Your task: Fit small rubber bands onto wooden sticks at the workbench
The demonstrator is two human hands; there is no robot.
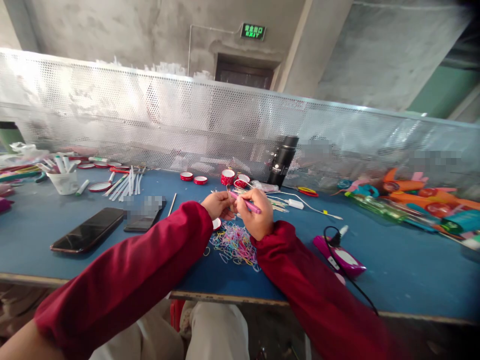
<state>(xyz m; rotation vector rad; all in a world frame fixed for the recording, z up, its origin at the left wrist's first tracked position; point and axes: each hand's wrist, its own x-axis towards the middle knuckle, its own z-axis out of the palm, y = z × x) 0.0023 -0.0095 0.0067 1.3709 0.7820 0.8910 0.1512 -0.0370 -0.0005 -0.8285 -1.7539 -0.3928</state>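
Pink pen-like tool gripped in the right hand, one end beside the left hand, fingertips there closed together, anything between them too small to tell, loose coloured bands heaped below, blue table underneath, red tins beyond

Concrete wall, exit sign, workbench: a workshop.

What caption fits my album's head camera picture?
Right hand holding a purple pen-shaped tool beside the left hand, near colourful rubber bands on a blue table.
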